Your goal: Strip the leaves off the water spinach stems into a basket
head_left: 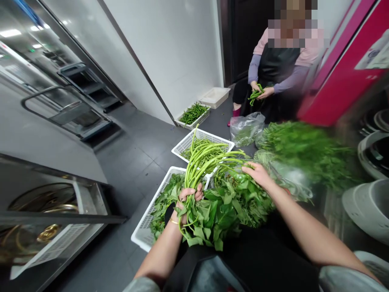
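My left hand is wrapped around a bunch of long-stemmed leafy greens, which look like sweet potato greens. Their pale green stems arch up and over to the right, while broad leaves hang below the fist over my lap. At the far ends of the stems, my right hand pinches a few tips between thumb and fingers. A white basket with leafy greens in it stands beside my left forearm. Just beyond the bunch sits another white basket with cut green stems. More leaves are heaped between my arms.
Opposite me a co-worker sits holding green peppers or beans. Near the wall are a tray of long green vegetables and a white tray. Plastic bags, a leafy pile and white buckets line the right; a metal rack stands left.
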Tool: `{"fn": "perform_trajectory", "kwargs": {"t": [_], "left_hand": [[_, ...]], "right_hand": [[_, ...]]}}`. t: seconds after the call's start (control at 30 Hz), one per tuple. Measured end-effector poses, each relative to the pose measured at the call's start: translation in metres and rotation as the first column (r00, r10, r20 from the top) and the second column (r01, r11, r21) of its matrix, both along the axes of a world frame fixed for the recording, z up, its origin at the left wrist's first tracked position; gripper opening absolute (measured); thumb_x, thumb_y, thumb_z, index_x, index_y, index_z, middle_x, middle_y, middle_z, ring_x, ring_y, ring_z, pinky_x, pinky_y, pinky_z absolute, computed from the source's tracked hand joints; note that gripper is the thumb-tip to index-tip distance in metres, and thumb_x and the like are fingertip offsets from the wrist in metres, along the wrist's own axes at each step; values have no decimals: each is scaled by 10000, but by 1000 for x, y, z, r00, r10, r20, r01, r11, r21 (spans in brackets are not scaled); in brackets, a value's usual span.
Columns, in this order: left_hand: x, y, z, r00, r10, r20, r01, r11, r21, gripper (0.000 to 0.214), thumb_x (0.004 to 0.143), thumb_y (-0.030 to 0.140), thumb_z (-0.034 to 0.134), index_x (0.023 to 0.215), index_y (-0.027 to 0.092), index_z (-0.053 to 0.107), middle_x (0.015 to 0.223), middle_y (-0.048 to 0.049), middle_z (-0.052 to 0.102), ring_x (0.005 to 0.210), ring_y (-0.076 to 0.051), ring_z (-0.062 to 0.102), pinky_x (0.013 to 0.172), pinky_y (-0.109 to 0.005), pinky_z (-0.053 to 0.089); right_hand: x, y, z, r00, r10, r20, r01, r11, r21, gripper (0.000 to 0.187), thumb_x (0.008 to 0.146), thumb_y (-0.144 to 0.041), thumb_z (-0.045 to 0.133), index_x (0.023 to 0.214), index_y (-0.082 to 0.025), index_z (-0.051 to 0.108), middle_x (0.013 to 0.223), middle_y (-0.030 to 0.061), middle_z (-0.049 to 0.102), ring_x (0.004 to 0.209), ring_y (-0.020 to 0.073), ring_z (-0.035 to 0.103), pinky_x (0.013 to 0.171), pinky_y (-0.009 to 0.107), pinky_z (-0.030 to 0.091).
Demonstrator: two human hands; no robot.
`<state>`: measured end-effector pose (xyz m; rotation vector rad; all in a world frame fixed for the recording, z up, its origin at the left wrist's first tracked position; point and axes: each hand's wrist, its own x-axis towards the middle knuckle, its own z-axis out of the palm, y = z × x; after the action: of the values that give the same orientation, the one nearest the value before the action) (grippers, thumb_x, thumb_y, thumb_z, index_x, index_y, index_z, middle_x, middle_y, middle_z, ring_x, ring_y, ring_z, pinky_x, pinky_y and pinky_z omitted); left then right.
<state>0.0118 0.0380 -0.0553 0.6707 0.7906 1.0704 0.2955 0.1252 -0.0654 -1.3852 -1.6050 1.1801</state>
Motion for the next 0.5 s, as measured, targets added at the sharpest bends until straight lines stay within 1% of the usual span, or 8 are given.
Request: {"fn": "perform_trajectory", "kwargs": {"t": [0.03,0.1,0.17,0.23,0.33,0.37,0.43,0.5], "left_hand": [[-2,2,1,1000,12,1,-12,1000,15,170,613,322,603,679,166,594,482,59,262,459,-89,162,441,-246,248],[-6,4,3,999,43,-17,-42,998,43,164,611,323,603,670,170,590,490,51,285,459,-89,183,446,-248,255],[-8,4,5,997,57,-49,-54,997,54,168,612,331,606,669,174,592,493,46,299,456,-91,200,446,-253,259],[-6,2,6,996,47,-82,-42,997,58,184,616,354,611,674,180,597,486,46,295,451,-92,204,441,-258,261],[6,-3,4,993,-5,-118,12,998,61,201,633,380,612,691,188,607,485,37,316,451,-97,240,442,-262,279],[9,-4,4,992,-25,-125,32,998,53,198,642,377,610,700,188,611,492,30,336,457,-100,264,447,-262,291],[11,-7,4,990,-52,-128,54,998,18,177,645,350,620,717,188,613,526,14,396,479,-102,317,462,-255,317],[4,-10,7,992,-27,-123,25,1000,-14,166,620,308,646,732,193,603,585,7,456,501,-94,348,468,-237,332]], "right_hand": [[-1,3,-9,995,-33,98,31,999,14,416,743,-525,539,896,-159,666,941,81,680,893,249,609,818,376,453],[-2,8,-19,950,46,309,-45,999,-9,480,718,-521,596,1027,-159,663,1109,136,650,1045,303,577,893,425,429],[-8,10,-17,879,175,442,-172,984,-48,503,659,-472,687,1045,-151,662,1114,171,645,1065,341,574,900,461,423],[-25,7,-4,860,186,475,-203,979,-16,444,698,-452,665,1034,-163,653,1015,148,675,972,307,621,857,441,450],[-63,-4,22,957,248,149,-245,969,-39,383,801,-513,522,930,-167,627,771,62,679,653,177,644,625,307,493],[-74,-8,29,952,306,-29,-307,948,-87,400,794,-547,511,835,-162,612,652,31,643,528,143,602,522,267,463],[-82,-13,39,864,376,-335,-448,877,-171,426,739,-590,551,633,-179,520,445,-43,487,359,102,482,390,226,359],[-65,-16,44,833,322,-451,-441,878,-188,444,702,-591,583,544,-218,401,371,-101,319,291,70,362,349,209,278]]}}
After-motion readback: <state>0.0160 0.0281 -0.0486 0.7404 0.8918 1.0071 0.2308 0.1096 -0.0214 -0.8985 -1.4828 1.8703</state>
